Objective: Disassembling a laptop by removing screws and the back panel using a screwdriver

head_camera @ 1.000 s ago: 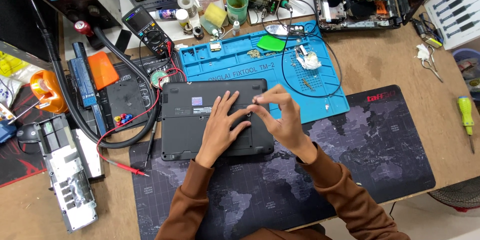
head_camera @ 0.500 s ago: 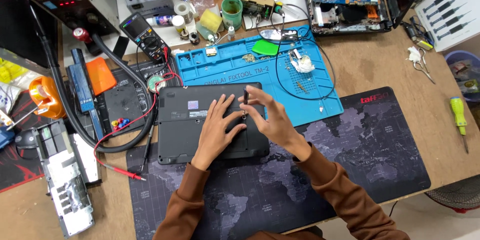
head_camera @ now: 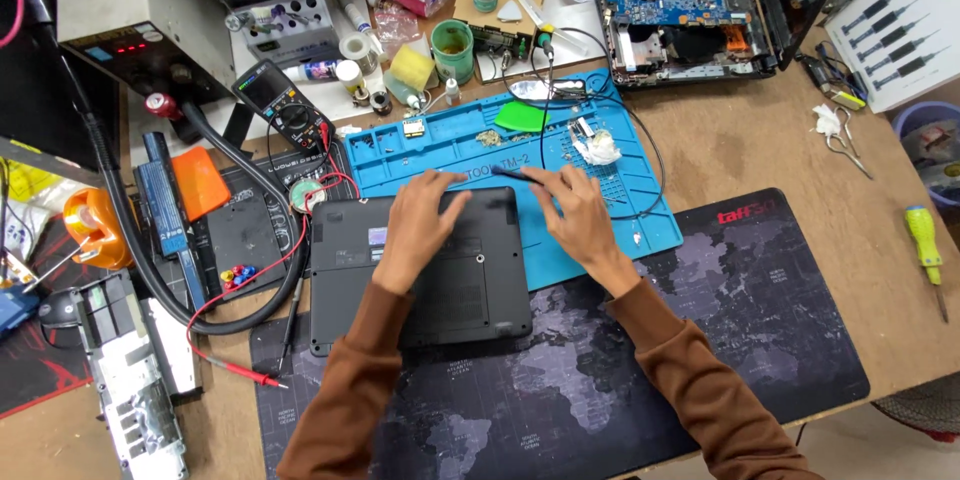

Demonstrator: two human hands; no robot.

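A black laptop [head_camera: 450, 295] lies upside down, partly on a dark desk mat [head_camera: 720, 340] and partly on a blue work mat [head_camera: 450, 145]. My left hand [head_camera: 420, 230] rests flat on the far part of its bottom cover, fingers spread toward the back edge. My right hand [head_camera: 582, 218] is just right of the laptop over the blue mat. Its fingertips pinch a thin dark tool [head_camera: 518, 175] that points left above the laptop's far right corner.
A multimeter [head_camera: 280, 105] with red leads [head_camera: 230, 370] is to the left. A green cup [head_camera: 452, 40] and an opened laptop with a blue board [head_camera: 700, 0] are behind. A yellow-green screwdriver [head_camera: 925, 240] and scissors [head_camera: 842, 135] lie to the right. A battery [head_camera: 160, 195] lies at the left.
My right hand has left the laptop's cover and moved right onto the blue mat, now holding the thin dark tool. My left hand slid toward the laptop's far edge.
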